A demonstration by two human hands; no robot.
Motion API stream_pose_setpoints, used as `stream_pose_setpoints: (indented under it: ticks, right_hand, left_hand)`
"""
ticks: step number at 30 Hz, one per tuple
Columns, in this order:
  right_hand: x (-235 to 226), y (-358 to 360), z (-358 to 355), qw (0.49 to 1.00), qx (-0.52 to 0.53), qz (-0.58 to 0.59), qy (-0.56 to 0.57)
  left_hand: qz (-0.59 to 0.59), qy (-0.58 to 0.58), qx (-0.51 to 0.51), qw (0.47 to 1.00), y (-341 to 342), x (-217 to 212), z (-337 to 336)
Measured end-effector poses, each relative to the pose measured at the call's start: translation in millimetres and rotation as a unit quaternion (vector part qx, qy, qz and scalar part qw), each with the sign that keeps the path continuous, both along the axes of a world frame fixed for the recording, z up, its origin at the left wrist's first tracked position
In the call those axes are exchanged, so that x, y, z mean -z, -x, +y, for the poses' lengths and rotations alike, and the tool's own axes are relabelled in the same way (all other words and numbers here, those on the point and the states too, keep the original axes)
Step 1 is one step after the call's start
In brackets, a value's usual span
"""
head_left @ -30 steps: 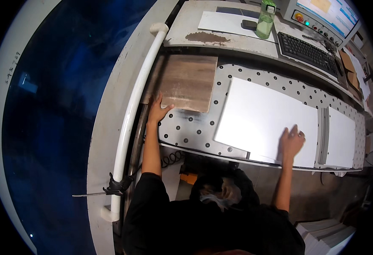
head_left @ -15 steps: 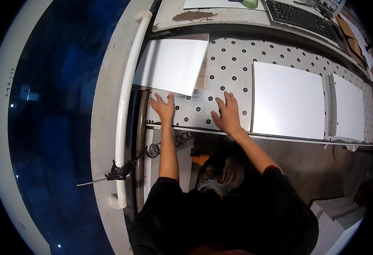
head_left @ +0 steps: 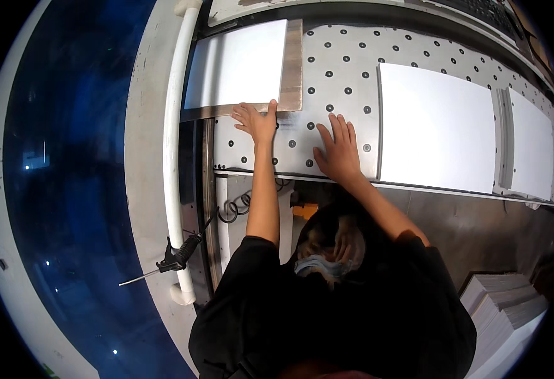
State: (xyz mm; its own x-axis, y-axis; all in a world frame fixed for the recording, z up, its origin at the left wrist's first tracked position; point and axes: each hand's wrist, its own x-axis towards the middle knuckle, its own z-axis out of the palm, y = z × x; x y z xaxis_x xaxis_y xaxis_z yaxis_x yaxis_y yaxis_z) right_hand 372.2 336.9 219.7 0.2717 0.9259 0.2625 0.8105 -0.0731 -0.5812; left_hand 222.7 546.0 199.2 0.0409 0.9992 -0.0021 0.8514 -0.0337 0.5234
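Note:
A white sheet (head_left: 239, 66) lies on a brown board (head_left: 293, 69) at the left end of the metal table (head_left: 327, 82), which is dotted with small black round fittings. My left hand (head_left: 258, 123) is at the near edge of the sheet and board, fingers spread, the thumb close to the sheet's near right corner. Over the bare metal to its right, my right hand (head_left: 339, 151) is stretched out with nothing in it. A stack of white sheets (head_left: 438, 126) rests to the right of that hand, with a second white stack (head_left: 531, 145) beyond it.
A white rail (head_left: 177, 126) runs along the table's left side, beside a dark blue surface (head_left: 68, 189). An air blow gun (head_left: 174, 256) with a coiled black hose hangs on the rail. Piled sheets (head_left: 501, 309) stand low at the right. A keyboard (head_left: 488, 16) is at the far right.
The white sheet has turned straighter, now lining up with the brown board. My left hand has moved right and forward to its near edge. The whole view has shifted slightly.

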Motion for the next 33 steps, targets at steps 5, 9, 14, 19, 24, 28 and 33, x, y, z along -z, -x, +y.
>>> stream_pose_setpoints:
  ticks: [5,9,14,19,24,28,33]
  right_hand:
    - [3.5,-2.4,-0.4,1.0,-0.004,0.016,-0.006]
    - [5.5,-1.5,0.1,1.0,0.004,0.015,0.006]
    - [2.5,-0.4,1.0,1.0,0.013,0.011,0.01]
    - [1.2,-0.4,0.7,1.0,0.002,0.008,0.017]
    - [0.7,-0.1,6.2,0.999,0.02,0.024,0.012]
    - [-9.1,1.8,45.9,0.999,0.015,0.02,0.024]
    - [-5.1,-35.6,113.1,0.998,-0.056,-0.029,0.011]
  left_hand:
    - [0.039,0.024,-0.054,0.997,-0.2,2.4,32.5]
    - [-0.001,0.022,-0.048,0.999,29.4,2.7,54.4]
    - [-0.032,0.04,-0.059,0.997,75.0,17.5,97.9]
    - [-0.076,0.017,-0.062,0.995,106.8,46.3,115.4]
    - [-0.076,0.011,-0.068,0.995,83.0,31.2,100.2]
    - [-0.135,0.014,-0.075,0.988,83.3,17.1,99.4]
    - [-0.086,0.008,-0.117,0.989,99.8,38.9,118.7]
